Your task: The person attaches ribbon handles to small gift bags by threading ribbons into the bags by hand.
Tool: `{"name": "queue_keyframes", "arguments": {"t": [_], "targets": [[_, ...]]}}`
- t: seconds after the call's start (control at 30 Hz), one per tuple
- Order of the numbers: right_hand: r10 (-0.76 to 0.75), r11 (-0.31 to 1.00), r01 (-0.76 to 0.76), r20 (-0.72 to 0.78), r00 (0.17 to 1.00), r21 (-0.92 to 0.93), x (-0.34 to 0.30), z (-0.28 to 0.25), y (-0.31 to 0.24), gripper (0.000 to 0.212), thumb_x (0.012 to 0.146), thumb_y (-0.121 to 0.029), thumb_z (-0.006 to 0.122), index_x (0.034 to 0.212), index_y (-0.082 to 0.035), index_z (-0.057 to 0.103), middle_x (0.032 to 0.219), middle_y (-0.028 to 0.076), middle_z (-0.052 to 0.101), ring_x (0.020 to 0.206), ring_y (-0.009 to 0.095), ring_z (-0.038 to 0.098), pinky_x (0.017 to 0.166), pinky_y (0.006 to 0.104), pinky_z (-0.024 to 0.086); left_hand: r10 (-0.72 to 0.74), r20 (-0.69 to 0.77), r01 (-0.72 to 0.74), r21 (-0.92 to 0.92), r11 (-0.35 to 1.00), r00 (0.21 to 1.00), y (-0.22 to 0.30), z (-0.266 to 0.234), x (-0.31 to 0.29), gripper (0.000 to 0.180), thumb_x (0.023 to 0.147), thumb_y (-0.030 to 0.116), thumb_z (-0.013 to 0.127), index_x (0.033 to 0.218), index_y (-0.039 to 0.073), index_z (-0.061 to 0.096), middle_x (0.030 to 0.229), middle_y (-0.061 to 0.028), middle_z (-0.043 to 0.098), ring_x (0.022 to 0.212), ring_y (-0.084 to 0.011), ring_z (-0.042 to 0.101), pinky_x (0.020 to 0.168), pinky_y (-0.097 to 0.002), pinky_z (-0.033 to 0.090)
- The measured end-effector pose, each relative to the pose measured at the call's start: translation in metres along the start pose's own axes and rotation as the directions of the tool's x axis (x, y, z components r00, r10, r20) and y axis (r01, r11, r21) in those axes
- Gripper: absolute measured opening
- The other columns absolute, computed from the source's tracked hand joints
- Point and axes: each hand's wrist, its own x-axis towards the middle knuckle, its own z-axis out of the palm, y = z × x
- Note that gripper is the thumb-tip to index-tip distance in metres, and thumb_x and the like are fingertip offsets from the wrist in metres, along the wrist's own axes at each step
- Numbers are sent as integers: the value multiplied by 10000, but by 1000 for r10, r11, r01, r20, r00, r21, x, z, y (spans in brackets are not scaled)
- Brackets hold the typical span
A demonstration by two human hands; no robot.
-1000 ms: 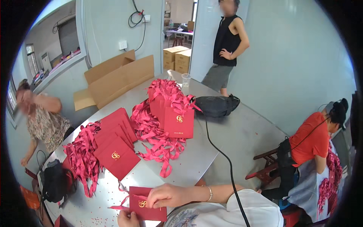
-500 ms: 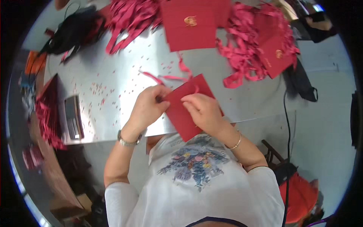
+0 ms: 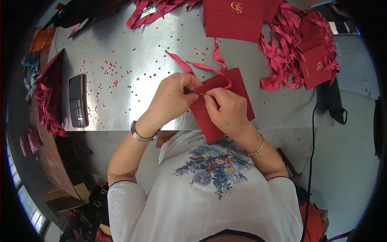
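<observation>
A flat red paper bag (image 3: 242,86) lies at the near edge of the metal table (image 3: 133,44), partly over the edge. My left hand (image 3: 171,99) pinches its left top corner. My right hand (image 3: 225,109) rests on the bag and pinches a thin red ribbon (image 3: 189,64) at the same spot. The ribbon's loose ends trail up and left across the table. Both hands touch each other at the bag's corner.
More red bags (image 3: 234,18) and a heap of red ribbons (image 3: 284,52) lie at the far side. A dark phone (image 3: 76,101) lies on the left. Small red paper dots are scattered over the table. A black cable (image 3: 311,161) hangs at the right.
The view swung from looking across the room down to my hands. The bag has come closer to my body and both hands have closed in on its corner.
</observation>
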Motion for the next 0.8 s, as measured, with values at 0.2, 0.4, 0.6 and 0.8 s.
{"name": "queue_keyframes", "arguments": {"t": [0.2,0.4,0.6,0.8], "targets": [[109,982,-87,124,986,-165,7,0,-8,91,813,-117,636,759,-60,589,649,111,617,599,294,645,520,404,509,65,-42,-62,67,996,997,-1,4,-1,236,725,-59,724,950,-13,667,859,-78,632,744,-153,621,681,-279,525],[-70,895,172,252,965,-411,15,3,-22,77,751,-104,623,737,-60,562,665,100,630,597,252,662,523,373,539,150,-123,-146,46,988,981,-2,11,-4,178,732,-1,635,902,19,685,798,-137,662,795,-295,623,713,-373,505],[49,983,-20,154,987,-183,13,-4,-11,174,851,-144,667,942,-60,545,707,113,616,658,287,655,559,388,504,173,-7,-173,6,985,985,-5,-9,4,200,835,-63,584,997,-6,687,855,-100,658,767,-180,641,688,-289,506],[-311,946,310,-3,950,-93,9,12,5,184,848,-122,671,999,-63,584,729,102,602,672,291,607,593,407,477,367,89,-376,123,918,926,-11,-23,12,190,753,-28,677,938,7,702,811,-133,669,760,-276,645,687,-350,506]]}}
